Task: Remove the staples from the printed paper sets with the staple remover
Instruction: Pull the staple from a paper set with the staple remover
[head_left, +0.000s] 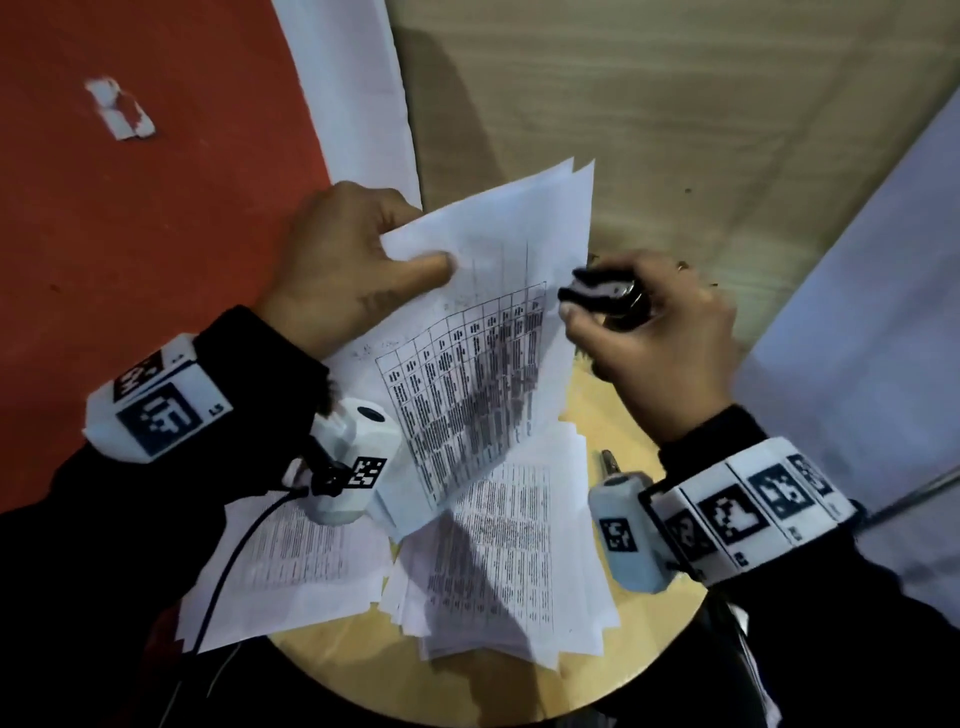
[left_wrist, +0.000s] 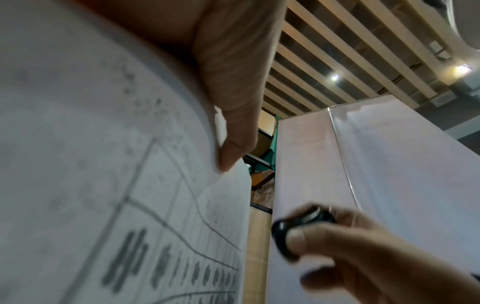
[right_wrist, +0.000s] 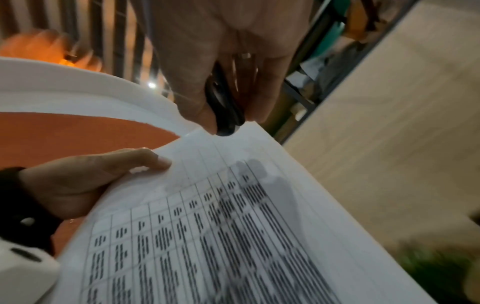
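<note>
My left hand (head_left: 353, 265) holds a printed paper set (head_left: 483, 332) up in the air, thumb on the top sheet near its upper left corner, fingers behind it. The sheets carry a printed table (right_wrist: 207, 236). My right hand (head_left: 660, 332) grips a black staple remover (head_left: 597, 293) between thumb and fingers, just off the set's right edge. In the left wrist view the staple remover (left_wrist: 293, 228) shows beside the paper (left_wrist: 130, 205), not touching it. In the right wrist view the staple remover (right_wrist: 223, 111) hangs just above the sheet's top corner. No staple is visible.
More printed sheets (head_left: 493, 561) lie spread on a small round wooden table (head_left: 644, 665) below my hands. A pen-like object (head_left: 609, 460) lies by the right wrist. Red floor (head_left: 130, 234) is on the left, white panels (head_left: 857, 338) stand right and behind.
</note>
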